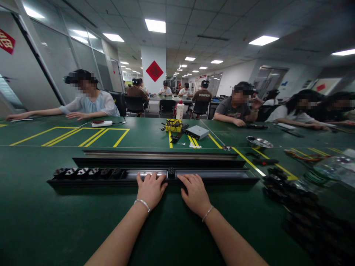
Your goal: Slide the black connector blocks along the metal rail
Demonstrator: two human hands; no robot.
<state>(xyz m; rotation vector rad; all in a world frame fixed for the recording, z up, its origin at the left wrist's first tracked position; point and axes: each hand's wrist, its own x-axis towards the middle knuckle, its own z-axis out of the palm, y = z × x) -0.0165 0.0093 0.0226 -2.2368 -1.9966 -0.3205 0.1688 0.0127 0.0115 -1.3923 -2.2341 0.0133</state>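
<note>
A long black rail (222, 178) with a grey inner channel lies crosswise on the green table in front of me. Several small black socket-like modules (94, 173) sit in a row in its left part. One more black module (171, 172) sits in the channel near the middle, between my hands. My left hand (150, 189) rests on the rail just left of that module, fingers spread. On the module's right, my right hand (195, 192) lies on the rail with its fingers stretched out. Neither hand is wrapped round anything; the undersides of the fingers are hidden.
Behind the rail lie two more long strips, one black (158, 162) and one greyish (161, 154). A dark pile of modules (313, 214), a plastic bottle (321, 173) and a metal bowl (259, 142) are on the right. A grey box (197, 132) stands farther back; people sit around the tables.
</note>
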